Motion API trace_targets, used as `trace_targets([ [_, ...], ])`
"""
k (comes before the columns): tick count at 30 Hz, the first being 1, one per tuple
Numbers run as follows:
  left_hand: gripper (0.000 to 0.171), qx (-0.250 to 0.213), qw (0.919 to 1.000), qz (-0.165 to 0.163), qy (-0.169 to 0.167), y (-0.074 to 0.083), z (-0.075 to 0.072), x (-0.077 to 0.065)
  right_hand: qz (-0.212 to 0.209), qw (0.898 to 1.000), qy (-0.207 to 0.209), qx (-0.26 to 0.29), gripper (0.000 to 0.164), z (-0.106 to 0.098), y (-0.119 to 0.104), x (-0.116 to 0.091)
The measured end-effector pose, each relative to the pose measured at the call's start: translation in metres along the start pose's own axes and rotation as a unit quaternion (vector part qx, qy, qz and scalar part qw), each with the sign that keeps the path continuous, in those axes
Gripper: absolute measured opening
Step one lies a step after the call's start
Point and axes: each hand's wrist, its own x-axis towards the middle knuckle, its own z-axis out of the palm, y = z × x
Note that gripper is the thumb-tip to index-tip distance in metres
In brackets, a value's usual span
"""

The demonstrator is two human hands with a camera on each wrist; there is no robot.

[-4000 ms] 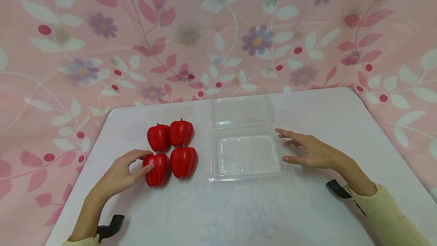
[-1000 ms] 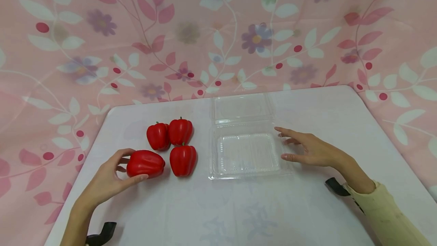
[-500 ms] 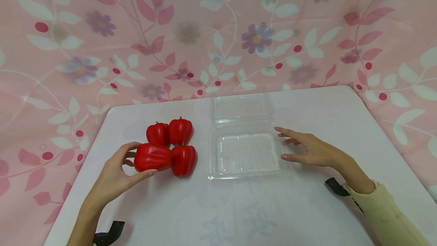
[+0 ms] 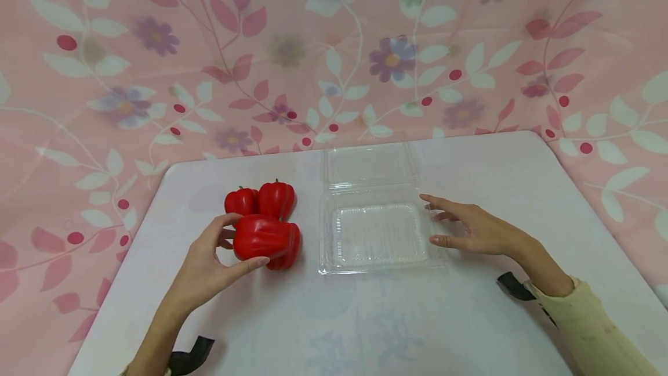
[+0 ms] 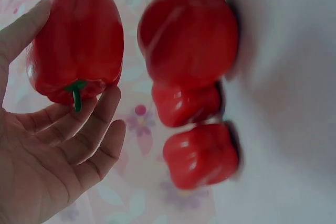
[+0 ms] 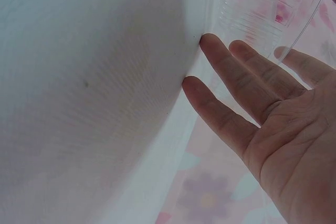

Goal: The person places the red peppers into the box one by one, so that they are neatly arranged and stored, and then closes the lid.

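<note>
My left hand [image 4: 211, 266] holds a red bell pepper [image 4: 261, 239] sideways between thumb and fingers. In the left wrist view this pepper [image 5: 79, 38] has its green stem turned toward the palm, and it is raised off the table. In the head view it partly covers another red pepper [image 4: 293, 248] standing on the table. Two more peppers, one at left [image 4: 241, 203] and one at right [image 4: 276, 198], stand just behind. At the right edge of a clear plastic clamshell box [image 4: 381, 237], my right hand [image 4: 475, 229] rests with fingers spread and extended, fingertips at the rim.
The box's lid [image 4: 371, 165] lies folded back toward the far table edge. A white cloth covers the table [image 4: 360, 329], and a pink flowered curtain [image 4: 313, 62] hangs behind it. Dark wrist mounts [image 4: 192, 355] stick out from both forearms.
My left hand has gripped the front left pepper, tipped it sideways and lifted it. Over the last second it has carried it rightward, in front of another pepper. The right hand has stayed put.
</note>
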Motion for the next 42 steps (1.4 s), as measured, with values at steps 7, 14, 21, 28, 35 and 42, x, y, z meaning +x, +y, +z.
trace_targets([
  [7,0.082,-0.013,0.9999,0.010,-0.001,0.018,0.023,0.008,0.000,1.000,0.000,0.003,0.082,0.001,0.001,-0.001],
  [14,0.085,-0.035,0.9993,0.015,-0.004,0.031,0.039,0.013,0.000,1.000,0.002,-0.001,0.082,0.001,0.001,0.000],
  [21,0.087,-0.052,0.9976,0.044,-0.006,0.040,0.056,0.019,-0.003,1.000,0.003,-0.002,0.081,0.000,0.001,0.000],
  [28,0.085,-0.048,0.9972,0.056,-0.012,0.052,0.075,0.024,-0.003,1.000,0.002,-0.001,0.082,0.001,0.002,0.000],
  [35,0.083,-0.054,0.9967,0.060,-0.012,0.064,0.090,0.028,-0.004,1.000,0.004,0.001,0.082,0.000,0.001,0.000],
  [42,0.084,-0.041,0.9975,0.056,-0.014,0.074,0.102,0.032,0.006,1.000,0.002,-0.001,0.083,0.001,0.000,0.000],
])
